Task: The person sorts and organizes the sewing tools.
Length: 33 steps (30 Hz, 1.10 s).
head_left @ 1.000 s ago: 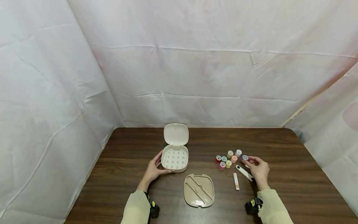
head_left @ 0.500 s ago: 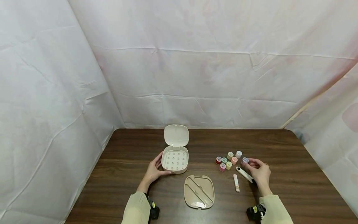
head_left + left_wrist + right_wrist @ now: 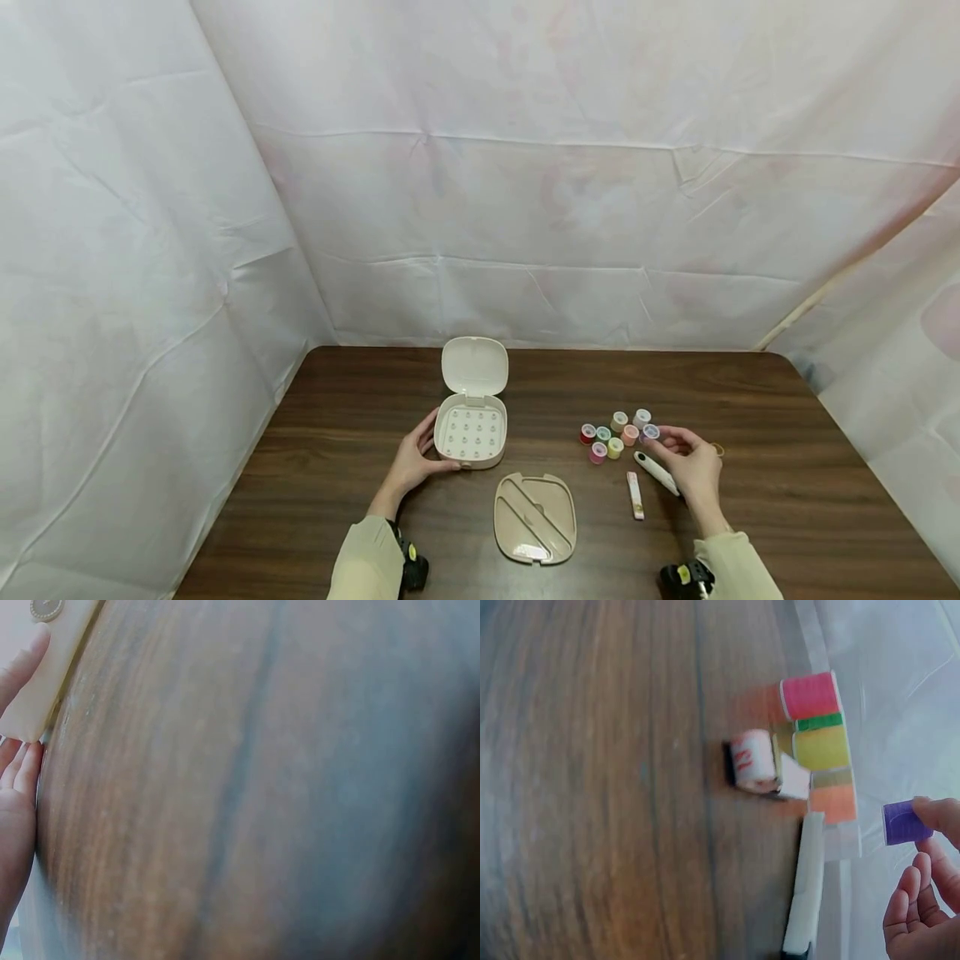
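My left hand (image 3: 411,458) grips a beige sewing box (image 3: 501,454) at its front left, thumb along the front, fingers at the left side. The box's lid (image 3: 475,365) is raised, and rows of small pegs (image 3: 478,428) stand inside. In the left wrist view, the hand (image 3: 16,825) reaches to the box's wall (image 3: 56,656), near a round clasp (image 3: 46,607). My right hand (image 3: 693,471) pinches a purple thread spool (image 3: 650,432) between thumb and index finger. The right wrist view shows this spool (image 3: 901,823) held up, the other fingers loosely bent below it.
Several thread spools (image 3: 615,448) stand clustered left of my right hand. Nearby lie a white-handled tool (image 3: 655,472) and a rolled measuring tape (image 3: 754,759). A beige slotted tray (image 3: 535,521) lies in front of the box. A yellowish loop (image 3: 720,449) shows beyond my right hand.
My right hand, still pinching the purple spool, has shifted slightly left, closer to the other spools. My left hand keeps its place on the sewing box.
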{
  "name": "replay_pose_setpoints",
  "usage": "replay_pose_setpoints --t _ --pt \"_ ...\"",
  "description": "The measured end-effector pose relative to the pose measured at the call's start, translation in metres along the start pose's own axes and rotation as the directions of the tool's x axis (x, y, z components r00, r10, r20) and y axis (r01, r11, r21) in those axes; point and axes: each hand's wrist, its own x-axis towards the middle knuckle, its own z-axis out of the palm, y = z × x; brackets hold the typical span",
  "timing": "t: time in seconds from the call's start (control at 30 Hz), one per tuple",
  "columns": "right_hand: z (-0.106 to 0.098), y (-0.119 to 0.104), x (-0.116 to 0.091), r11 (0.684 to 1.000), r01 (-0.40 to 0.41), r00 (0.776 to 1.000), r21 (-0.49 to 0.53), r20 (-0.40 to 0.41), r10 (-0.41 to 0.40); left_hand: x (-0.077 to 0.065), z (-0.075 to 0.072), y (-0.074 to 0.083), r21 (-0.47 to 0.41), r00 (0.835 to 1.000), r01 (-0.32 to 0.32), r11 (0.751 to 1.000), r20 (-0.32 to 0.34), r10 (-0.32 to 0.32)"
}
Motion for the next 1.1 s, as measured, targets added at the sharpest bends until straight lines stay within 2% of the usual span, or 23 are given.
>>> replay_pose_setpoints --t 0.1,0.3,0.43,0.47,0.67,0.7,0.9,1.1 --pt "0.006 0.006 0.001 1.000 0.016 1.000 0.002 -0.014 -0.016 0.001 0.000 -0.008 -0.003 1.000 -0.013 1.000 -0.009 0.013" --pt "0.016 0.002 0.001 0.998 0.058 0.998 0.017 -0.023 -0.058 0.003 0.000 -0.027 0.010 0.999 0.023 1.000 -0.041 -0.022" --pt "0.023 -0.002 0.001 0.994 0.097 0.995 0.042 -0.017 -0.096 0.004 0.000 -0.030 0.008 0.999 0.022 1.000 -0.047 -0.021" --pt "0.020 -0.018 -0.003 0.996 0.076 0.997 0.053 0.006 -0.077 0.004 0.001 -0.030 0.007 0.999 0.020 1.000 -0.046 -0.020" --pt "0.003 -0.109 -0.024 0.993 -0.027 0.991 0.116 0.130 0.012 0.000 0.001 -0.005 0.007 1.000 0.027 1.000 -0.001 -0.027" --pt "0.005 -0.110 -0.025 0.991 -0.016 0.991 0.134 0.131 -0.002 -0.001 0.001 -0.001 0.006 1.000 0.026 1.000 0.006 -0.026" --pt "0.018 -0.120 -0.026 0.975 0.013 0.987 0.222 0.153 -0.048 0.001 0.000 -0.002 0.004 1.000 0.020 1.000 0.005 -0.020" --pt "0.030 -0.128 -0.030 0.970 0.029 0.981 0.240 0.177 -0.074 0.003 0.000 -0.008 -0.016 1.000 0.016 1.000 -0.006 -0.016"
